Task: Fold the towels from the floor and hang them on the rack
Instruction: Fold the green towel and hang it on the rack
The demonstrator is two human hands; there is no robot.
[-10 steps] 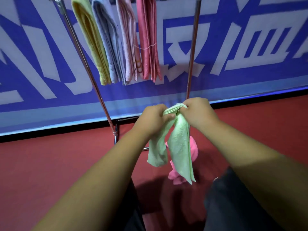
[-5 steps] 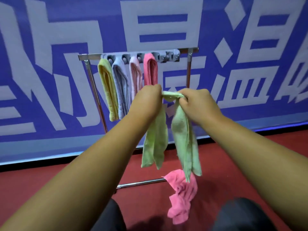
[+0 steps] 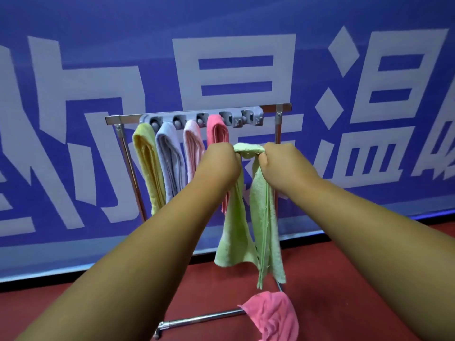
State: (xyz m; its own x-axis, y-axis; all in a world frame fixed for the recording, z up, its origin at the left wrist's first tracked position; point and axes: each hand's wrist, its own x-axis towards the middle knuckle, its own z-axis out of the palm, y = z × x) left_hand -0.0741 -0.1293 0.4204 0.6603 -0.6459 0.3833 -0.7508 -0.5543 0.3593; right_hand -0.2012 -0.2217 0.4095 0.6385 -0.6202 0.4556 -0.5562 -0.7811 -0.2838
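A folded light green towel hangs in two strands from its top fold, which I hold up in front of the rack. My left hand grips the left end of that fold and my right hand grips the right end. The metal rack stands against the wall with a grey clip bar along its top rail. Several folded towels hang from it: yellow, pale blue, light pink and coral pink. A crumpled pink towel lies on the floor.
A blue banner with large white characters covers the wall behind the rack. The floor is red. The rack's lower bar runs along the floor near the pink towel. The clips at the bar's right end hold nothing.
Both hands have lifted the green towel from low over the floor up to just below the rack's top rail. The view has tilted up, so the whole rack now shows.
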